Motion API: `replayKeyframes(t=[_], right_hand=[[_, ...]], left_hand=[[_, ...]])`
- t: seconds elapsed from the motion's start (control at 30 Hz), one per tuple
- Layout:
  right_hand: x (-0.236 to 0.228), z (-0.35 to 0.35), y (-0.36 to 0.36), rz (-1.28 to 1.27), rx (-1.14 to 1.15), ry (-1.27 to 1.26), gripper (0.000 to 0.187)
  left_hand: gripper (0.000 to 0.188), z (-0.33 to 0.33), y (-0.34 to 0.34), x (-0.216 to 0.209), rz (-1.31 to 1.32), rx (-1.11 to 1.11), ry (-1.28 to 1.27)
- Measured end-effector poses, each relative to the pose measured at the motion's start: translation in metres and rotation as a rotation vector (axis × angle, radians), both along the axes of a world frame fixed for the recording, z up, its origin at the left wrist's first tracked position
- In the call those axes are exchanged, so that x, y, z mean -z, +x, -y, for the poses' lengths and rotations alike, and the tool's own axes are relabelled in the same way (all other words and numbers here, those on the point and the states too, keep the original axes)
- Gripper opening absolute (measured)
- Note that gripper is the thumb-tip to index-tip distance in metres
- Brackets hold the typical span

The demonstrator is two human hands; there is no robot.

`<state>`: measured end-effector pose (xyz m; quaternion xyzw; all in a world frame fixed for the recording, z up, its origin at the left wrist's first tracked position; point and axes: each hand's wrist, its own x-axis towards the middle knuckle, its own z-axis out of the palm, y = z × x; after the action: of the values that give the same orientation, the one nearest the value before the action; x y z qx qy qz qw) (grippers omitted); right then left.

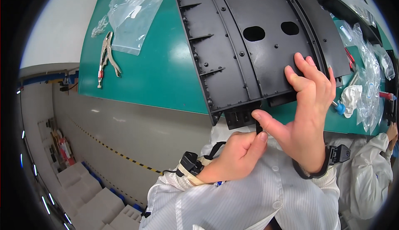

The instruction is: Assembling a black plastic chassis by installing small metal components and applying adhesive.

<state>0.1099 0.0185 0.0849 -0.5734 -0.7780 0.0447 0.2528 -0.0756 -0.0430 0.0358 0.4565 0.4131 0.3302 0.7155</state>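
Observation:
A large black panel [266, 55] with oval holes, ribs and screws lies on the green table, its near edge toward me. My left hand [241, 156] is closed at that edge, thumb and forefinger pinching a thin black piece [258, 127]; most of this piece is hidden by the fingers. Just left of the pinch, a small black block [239, 118] with a row of slots sits under the panel's edge. My right hand [305, 109] has its fingers spread over the panel's surface. Its thumb points left, close to the top of the thin piece.
Locking pliers [107, 59] and a clear plastic bag [139, 18] lie left on the green table [166, 82]. At right are more plastic bags [368, 88], a white crumpled cloth [351, 99] and a blue-tipped tool [339, 107]. Another person's white sleeve [372, 163] shows there.

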Motion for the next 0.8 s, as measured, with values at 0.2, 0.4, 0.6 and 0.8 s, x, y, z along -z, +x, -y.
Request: replayKeyframes(t=[0.2,0.4,0.6,0.8], right_hand=[[0.001,-0.001,-0.001,-0.012,0.0,-0.016,0.093],[-0.002,0.0,-0.001,-0.009,0.013,-0.022,0.093],[-0.003,0.0,-0.006,-0.013,0.039,-0.026,0.093],[-0.004,-0.003,-0.014,-0.079,0.081,-0.04,0.096]], left_hand=[[0.045,-0.003,-0.006,0.003,0.021,0.045,-0.037],[0.045,-0.006,-0.008,0.003,0.011,0.083,-0.004],[0.045,-0.008,-0.011,0.004,0.041,0.103,-0.031],[0.045,-0.005,-0.011,0.008,0.041,0.089,-0.035]])
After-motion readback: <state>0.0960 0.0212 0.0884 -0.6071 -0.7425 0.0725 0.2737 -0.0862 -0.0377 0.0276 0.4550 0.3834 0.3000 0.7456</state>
